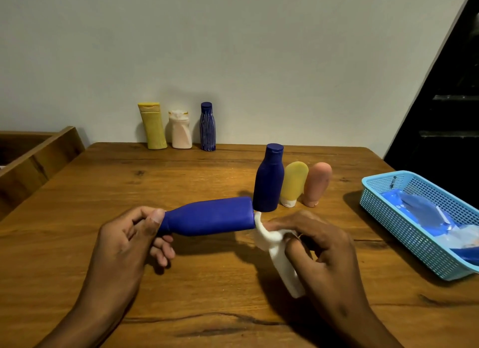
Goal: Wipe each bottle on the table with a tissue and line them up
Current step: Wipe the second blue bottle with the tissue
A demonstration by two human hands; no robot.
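Observation:
My left hand (129, 241) grips the cap end of a blue bottle (210, 216), held sideways above the table with its base pointing right. My right hand (318, 246) holds a white tissue (274, 246) pressed against that base. Just behind stand another blue bottle (268, 179), a yellow tube (293, 183) and a pink tube (316, 183), side by side. At the table's far edge by the wall stand a yellow bottle (153, 126), a cream bottle (179, 129) and a striped blue bottle (207, 127) in a row.
A light-blue mesh basket (388, 205) with blue and white packets sits at the right edge of the wooden table (103, 192). A wooden frame (33, 161) stands at the left. A dark staircase rises at the right.

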